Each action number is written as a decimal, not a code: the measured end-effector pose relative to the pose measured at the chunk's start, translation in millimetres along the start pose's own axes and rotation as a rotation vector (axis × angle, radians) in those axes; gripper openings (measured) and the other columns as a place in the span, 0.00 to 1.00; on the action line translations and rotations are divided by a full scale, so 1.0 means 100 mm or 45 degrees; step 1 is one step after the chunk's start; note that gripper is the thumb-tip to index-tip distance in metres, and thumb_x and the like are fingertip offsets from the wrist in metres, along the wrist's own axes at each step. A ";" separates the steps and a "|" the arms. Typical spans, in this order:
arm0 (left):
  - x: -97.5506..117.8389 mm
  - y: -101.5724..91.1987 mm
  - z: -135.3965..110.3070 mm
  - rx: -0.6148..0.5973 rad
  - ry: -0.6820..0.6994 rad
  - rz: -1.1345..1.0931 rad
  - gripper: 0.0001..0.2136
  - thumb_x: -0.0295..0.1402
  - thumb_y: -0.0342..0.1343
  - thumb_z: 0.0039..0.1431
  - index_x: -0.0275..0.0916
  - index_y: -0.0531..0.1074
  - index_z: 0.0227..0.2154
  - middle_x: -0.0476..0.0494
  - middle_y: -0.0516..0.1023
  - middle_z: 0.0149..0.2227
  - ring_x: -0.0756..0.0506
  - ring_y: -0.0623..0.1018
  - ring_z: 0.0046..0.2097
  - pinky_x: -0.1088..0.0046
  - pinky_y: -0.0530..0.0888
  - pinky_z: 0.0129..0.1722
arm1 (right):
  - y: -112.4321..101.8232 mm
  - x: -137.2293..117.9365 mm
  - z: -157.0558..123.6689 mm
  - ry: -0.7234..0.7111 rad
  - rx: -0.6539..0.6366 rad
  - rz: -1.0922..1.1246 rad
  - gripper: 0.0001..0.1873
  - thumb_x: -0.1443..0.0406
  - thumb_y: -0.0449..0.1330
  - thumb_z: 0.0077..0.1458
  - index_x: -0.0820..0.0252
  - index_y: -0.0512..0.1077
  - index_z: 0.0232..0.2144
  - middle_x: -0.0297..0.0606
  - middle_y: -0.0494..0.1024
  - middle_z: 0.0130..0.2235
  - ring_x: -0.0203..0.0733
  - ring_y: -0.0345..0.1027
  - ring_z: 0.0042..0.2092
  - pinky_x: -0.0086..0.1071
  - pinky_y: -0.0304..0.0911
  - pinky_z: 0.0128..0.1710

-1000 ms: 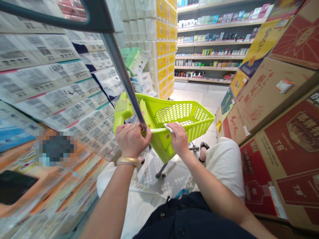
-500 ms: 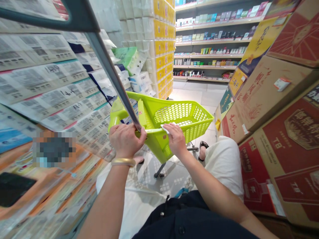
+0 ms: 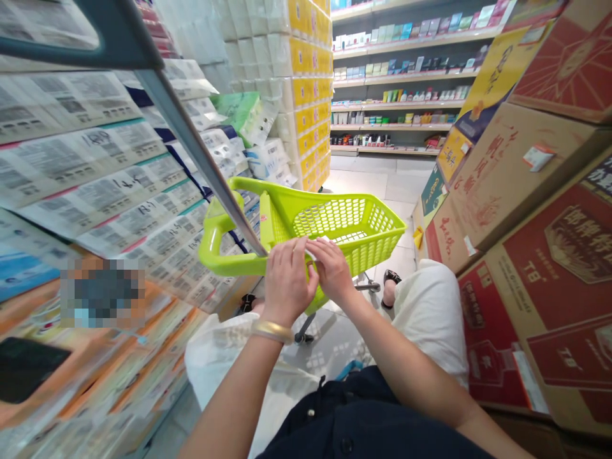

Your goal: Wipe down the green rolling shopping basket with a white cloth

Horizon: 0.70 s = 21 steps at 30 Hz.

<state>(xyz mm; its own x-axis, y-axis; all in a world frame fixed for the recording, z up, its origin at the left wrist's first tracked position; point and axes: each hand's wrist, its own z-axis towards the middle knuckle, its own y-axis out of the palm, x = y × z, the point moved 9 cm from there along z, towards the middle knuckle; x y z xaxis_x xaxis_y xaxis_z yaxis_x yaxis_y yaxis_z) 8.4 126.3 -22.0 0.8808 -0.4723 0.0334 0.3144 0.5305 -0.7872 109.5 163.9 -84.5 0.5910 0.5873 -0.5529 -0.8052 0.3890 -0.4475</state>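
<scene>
A lime-green plastic shopping trolley [image 3: 296,207] stands before me, tilted across the view, its mesh basket pointing right. Over the near rim curl the fingers of my left hand [image 3: 289,280], a gold bangle on its wrist. Right beside it, my right hand [image 3: 333,271] is closed over the same rim with a small white wipe [image 3: 326,239] under its fingers; most of the wipe is hidden. The two hands' fingertips nearly touch. A grey metal pole [image 3: 203,153] slants from the trolley near my left hand up to a dark grey frame [image 3: 124,38].
Stacked tissue packs [image 3: 119,153] line the left side, with a yellow-and-white stack [image 3: 308,95] behind. Cardboard cartons [image 3: 488,185] rise close on the right. Product shelves [image 3: 406,83] cross the back. A dark phone-like object [image 3: 29,366] lies at lower left.
My left hand has moved right along the rim, from the base of the pole to beside my right hand. The pole and trolley handle have shifted slightly left in view.
</scene>
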 end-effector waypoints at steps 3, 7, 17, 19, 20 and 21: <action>0.00 0.19 0.11 -0.124 -0.048 0.136 0.23 0.29 0.52 0.55 0.32 0.66 0.55 0.28 0.74 0.53 0.33 0.70 0.57 0.52 0.61 0.60 | -0.12 0.22 -0.03 0.110 0.071 -0.054 0.22 0.71 0.48 0.62 0.53 0.75 0.52 0.38 0.78 0.54 0.44 0.66 0.60 0.48 0.54 0.66; -0.06 0.31 0.13 -0.180 -0.120 0.233 0.14 0.30 0.52 0.56 0.33 0.72 0.44 0.30 0.76 0.43 0.31 0.72 0.50 0.50 0.63 0.56 | -0.23 0.39 -0.06 0.250 0.161 -0.104 0.22 0.72 0.48 0.61 0.55 0.76 0.50 0.40 0.80 0.52 0.47 0.67 0.60 0.51 0.54 0.66; -0.08 0.34 0.07 -0.062 -0.075 0.314 0.09 0.30 0.52 0.56 0.38 0.72 0.40 0.34 0.76 0.39 0.34 0.71 0.47 0.54 0.63 0.52 | -0.17 0.34 -0.06 0.177 0.124 -0.052 0.22 0.71 0.48 0.62 0.54 0.75 0.51 0.39 0.79 0.53 0.45 0.67 0.60 0.51 0.53 0.66; -0.10 0.34 0.07 -0.068 -0.095 0.312 0.09 0.30 0.51 0.57 0.38 0.72 0.40 0.34 0.76 0.39 0.33 0.71 0.47 0.53 0.63 0.53 | -0.20 0.39 -0.08 0.244 0.165 -0.072 0.22 0.71 0.48 0.62 0.54 0.76 0.51 0.40 0.79 0.53 0.47 0.66 0.60 0.53 0.52 0.67; -0.11 0.34 0.07 -0.071 -0.110 0.299 0.09 0.30 0.51 0.57 0.38 0.72 0.40 0.34 0.75 0.39 0.33 0.71 0.48 0.53 0.63 0.53 | -0.18 0.35 -0.08 0.236 0.154 -0.066 0.22 0.71 0.48 0.62 0.54 0.75 0.51 0.40 0.79 0.53 0.47 0.66 0.61 0.53 0.52 0.67; -0.13 0.34 0.06 -0.074 -0.123 0.279 0.09 0.30 0.51 0.57 0.38 0.72 0.40 0.34 0.75 0.39 0.33 0.71 0.48 0.53 0.62 0.54 | -0.14 0.29 -0.07 0.199 0.124 -0.051 0.23 0.71 0.48 0.62 0.53 0.75 0.52 0.39 0.79 0.54 0.46 0.65 0.61 0.52 0.52 0.67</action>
<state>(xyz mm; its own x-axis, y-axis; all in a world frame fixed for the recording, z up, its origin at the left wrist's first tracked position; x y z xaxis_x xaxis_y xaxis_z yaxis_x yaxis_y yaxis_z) 10.4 155.0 -45.5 0.9564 -0.2795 -0.0851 0.0940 0.5701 -0.8162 138.2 169.9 -99.0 0.6170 0.4555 -0.6417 -0.7771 0.4814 -0.4055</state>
